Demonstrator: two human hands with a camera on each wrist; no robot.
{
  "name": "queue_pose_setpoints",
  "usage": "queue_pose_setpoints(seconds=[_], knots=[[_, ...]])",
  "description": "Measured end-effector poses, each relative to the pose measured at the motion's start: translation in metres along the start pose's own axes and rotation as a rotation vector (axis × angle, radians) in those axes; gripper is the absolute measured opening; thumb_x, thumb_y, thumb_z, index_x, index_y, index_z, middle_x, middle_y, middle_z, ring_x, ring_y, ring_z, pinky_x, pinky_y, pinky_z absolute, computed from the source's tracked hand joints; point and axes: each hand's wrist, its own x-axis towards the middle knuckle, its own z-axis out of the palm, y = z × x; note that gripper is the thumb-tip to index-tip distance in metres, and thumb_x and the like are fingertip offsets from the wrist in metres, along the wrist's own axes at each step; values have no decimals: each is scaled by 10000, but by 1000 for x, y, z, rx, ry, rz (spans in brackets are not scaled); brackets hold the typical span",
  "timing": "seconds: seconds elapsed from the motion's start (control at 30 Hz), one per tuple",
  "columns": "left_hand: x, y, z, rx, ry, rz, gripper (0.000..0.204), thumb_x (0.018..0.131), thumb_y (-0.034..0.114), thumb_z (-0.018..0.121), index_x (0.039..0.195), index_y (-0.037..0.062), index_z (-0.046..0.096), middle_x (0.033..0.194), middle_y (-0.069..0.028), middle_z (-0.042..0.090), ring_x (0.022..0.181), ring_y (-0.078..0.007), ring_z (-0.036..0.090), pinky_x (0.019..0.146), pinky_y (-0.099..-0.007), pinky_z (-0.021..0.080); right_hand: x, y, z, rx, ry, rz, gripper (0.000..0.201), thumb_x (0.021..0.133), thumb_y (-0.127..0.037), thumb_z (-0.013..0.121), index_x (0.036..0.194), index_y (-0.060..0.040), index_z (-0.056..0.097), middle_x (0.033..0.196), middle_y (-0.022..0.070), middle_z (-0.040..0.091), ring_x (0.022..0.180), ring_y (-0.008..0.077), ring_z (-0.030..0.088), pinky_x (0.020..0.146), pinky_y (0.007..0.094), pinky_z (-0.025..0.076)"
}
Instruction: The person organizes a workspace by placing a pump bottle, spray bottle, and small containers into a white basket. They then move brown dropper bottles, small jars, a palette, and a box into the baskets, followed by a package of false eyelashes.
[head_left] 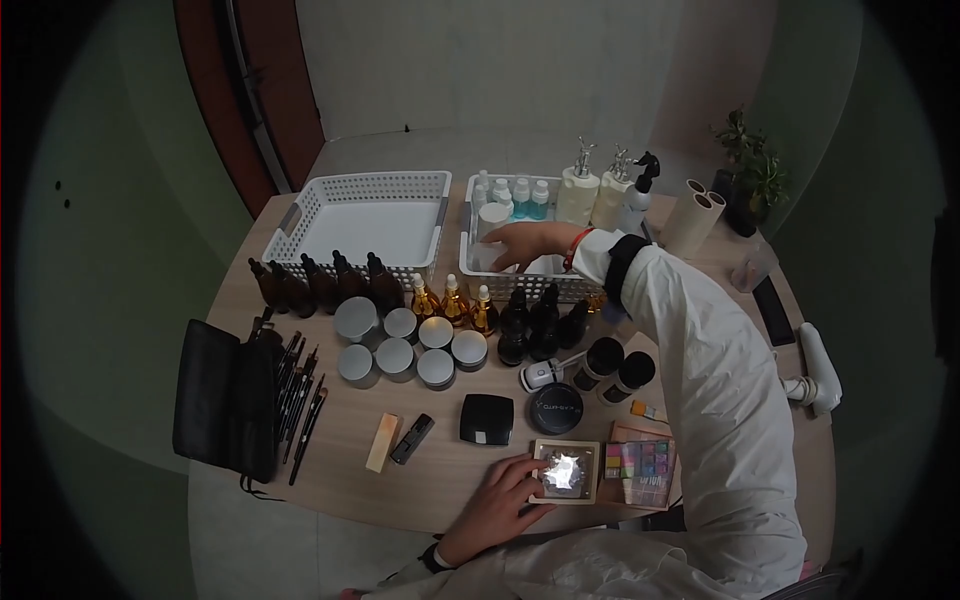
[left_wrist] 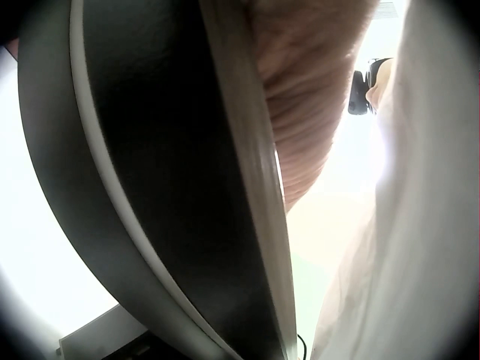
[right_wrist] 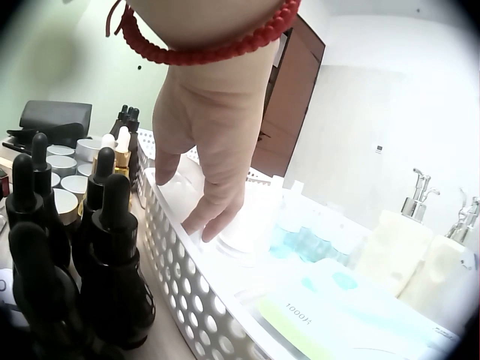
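Observation:
My right hand (head_left: 530,243) reaches down into the right white basket (head_left: 470,262), over its near left part. In the right wrist view, thumb and fingers point down on either side of a whitish, washed-out thing (right_wrist: 180,196); I cannot tell whether they grip it. A white-lidded jar (head_left: 493,215) stands just beyond this hand. My left hand (head_left: 497,505) lies at the table's front edge, fingers resting on the left side of a square gold-rimmed case (head_left: 590,494) with a glaring top. The left wrist view mostly shows the table edge (left_wrist: 259,187) and the palm's side.
Dark dropper bottles (right_wrist: 112,277) crowd the basket's near side. Pump bottles (head_left: 577,195) stand in its far right part. Silver-lidded jars (head_left: 396,358), a brush case (head_left: 220,400), a black compact (head_left: 487,420) and an eyeshadow palette (head_left: 640,470) cover the table. A second basket (head_left: 350,185) stands left.

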Motion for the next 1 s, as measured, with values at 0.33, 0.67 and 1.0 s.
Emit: queue_pose_setpoints(seconds=[0.33,0.67,1.0], knots=[[1,3,0,11,-4,-25,241,743,180,756,812,56,561,1209,-85,533,1181,-304,451,961,-394,399,-33,-33,-17,-140,25,65,839,853,-555,572,1459,-84,233,1448,218,307,1225,323,476,877,340,535],[2,7,0,22,-12,-46,235,721,156,761,793,59,560,1188,-92,541,1144,-316,463,952,-402,395,-302,17,-118,-222,610,279,250,886,-156,535,1077,-23,626,976,107,657,828,167,644,733,286,537],[8,12,4,30,9,-67,240,704,147,771,782,61,561,1174,-94,546,1131,-321,469,942,-407,404,-385,284,-73,-456,1008,732,609,649,38,683,1225,-82,529,1250,190,462,1097,395,532,928,408,486]])
